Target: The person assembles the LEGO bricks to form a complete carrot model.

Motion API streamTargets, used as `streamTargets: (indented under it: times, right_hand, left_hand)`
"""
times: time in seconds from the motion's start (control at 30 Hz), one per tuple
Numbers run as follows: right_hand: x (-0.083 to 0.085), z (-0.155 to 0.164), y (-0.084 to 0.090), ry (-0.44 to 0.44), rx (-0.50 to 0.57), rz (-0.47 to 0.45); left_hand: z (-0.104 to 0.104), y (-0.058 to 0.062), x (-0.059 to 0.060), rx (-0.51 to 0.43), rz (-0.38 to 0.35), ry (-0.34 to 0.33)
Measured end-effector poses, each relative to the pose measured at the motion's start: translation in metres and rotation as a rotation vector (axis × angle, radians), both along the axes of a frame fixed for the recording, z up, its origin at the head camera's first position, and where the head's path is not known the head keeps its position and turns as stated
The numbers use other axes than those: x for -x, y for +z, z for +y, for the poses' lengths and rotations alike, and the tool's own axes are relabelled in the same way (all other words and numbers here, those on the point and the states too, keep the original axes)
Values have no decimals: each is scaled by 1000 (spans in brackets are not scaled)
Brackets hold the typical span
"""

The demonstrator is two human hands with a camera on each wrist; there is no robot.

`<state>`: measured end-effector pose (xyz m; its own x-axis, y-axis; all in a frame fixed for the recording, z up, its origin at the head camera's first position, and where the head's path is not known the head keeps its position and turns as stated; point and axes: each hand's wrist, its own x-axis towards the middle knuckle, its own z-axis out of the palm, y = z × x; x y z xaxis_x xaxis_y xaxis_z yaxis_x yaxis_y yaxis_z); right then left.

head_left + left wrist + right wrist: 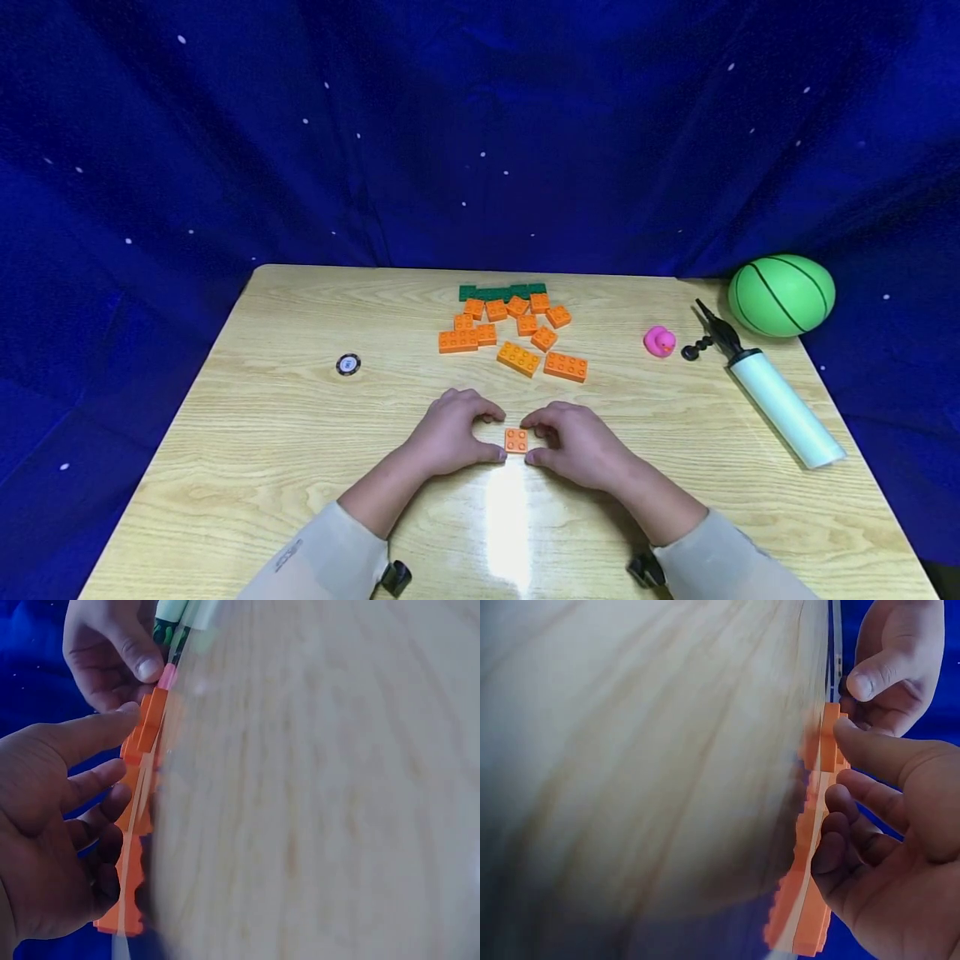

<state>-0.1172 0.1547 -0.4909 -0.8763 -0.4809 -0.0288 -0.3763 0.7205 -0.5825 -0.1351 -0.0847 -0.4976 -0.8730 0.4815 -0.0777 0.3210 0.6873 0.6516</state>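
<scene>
A small square orange toy brick [516, 441], studs up, sits on the wooden table between the two hands. To its left my left hand [453, 433] rests with thumb and forefinger spread apart, thumb tip close to the brick's near corner. On the other side is my right hand [573, 442], its thumb and forefinger parted around the brick's right edge and the other fingers loosely bent. Both wrist views show the brick [156, 720] beside the thumb tips. Neither hand grips it.
Beyond the hands lie several loose orange bricks, among them a lighter yellow-orange brick [518, 358], with a green brick row [502, 293] behind. A poker chip [348, 364] lies left. Rightward are a pink rubber duck [659, 341], a hand pump [783, 404] and a green ball [782, 296].
</scene>
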Motion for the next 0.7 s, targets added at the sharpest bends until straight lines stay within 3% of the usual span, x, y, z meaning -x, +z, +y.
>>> streamTargets:
  times: [0.37, 0.7]
  right_hand:
    - [4, -7, 1, -4, -49, -20]
    - [16, -5, 1, -21, -65, -29]
  left_hand:
    - [10, -5, 5, 47, 12, -8]
    - [16, -7, 20, 62, 15, -1]
